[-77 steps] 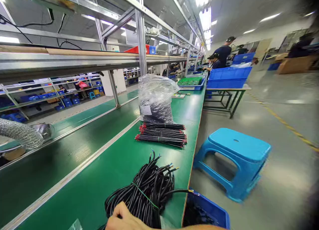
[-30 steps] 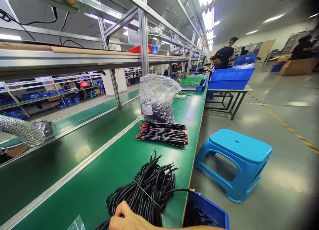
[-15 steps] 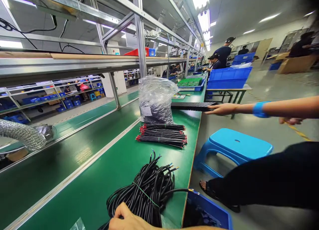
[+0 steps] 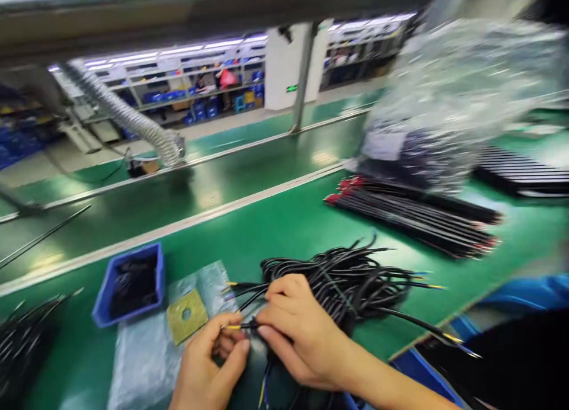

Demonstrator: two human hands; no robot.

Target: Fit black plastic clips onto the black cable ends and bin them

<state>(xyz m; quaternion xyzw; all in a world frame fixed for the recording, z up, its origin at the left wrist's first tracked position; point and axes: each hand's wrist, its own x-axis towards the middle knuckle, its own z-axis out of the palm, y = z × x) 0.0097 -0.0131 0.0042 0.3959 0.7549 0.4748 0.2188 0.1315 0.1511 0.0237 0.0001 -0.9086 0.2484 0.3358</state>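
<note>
In the head view, my left hand (image 4: 213, 354) is closed, pinching the yellow wire end of a black cable (image 4: 249, 325). My right hand (image 4: 304, 333) grips the same cable just behind, where a small black piece sits on it. The fingers partly hide this spot. Behind my right hand lies a tangled bundle of black cables (image 4: 338, 279) tied with thin green string, with coloured wire ends sticking out. Close to my left hand, a yellowish square plate with a round hole (image 4: 180, 327) rests on a clear plastic bag (image 4: 142, 362).
A small blue bin (image 4: 100, 306) of black parts stands at left, near more dark cables (image 4: 26, 351). At right are red-tipped black wire bundles (image 4: 413, 220), a large plastic bag (image 4: 466, 90) and a black slatted item (image 4: 524, 173). A blue bin (image 4: 422, 374) sits below the bench edge.
The view has swung left and down to the bench. Both my hands are now together on one cable end. The other person's arm at the black slatted item has left the view.
</note>
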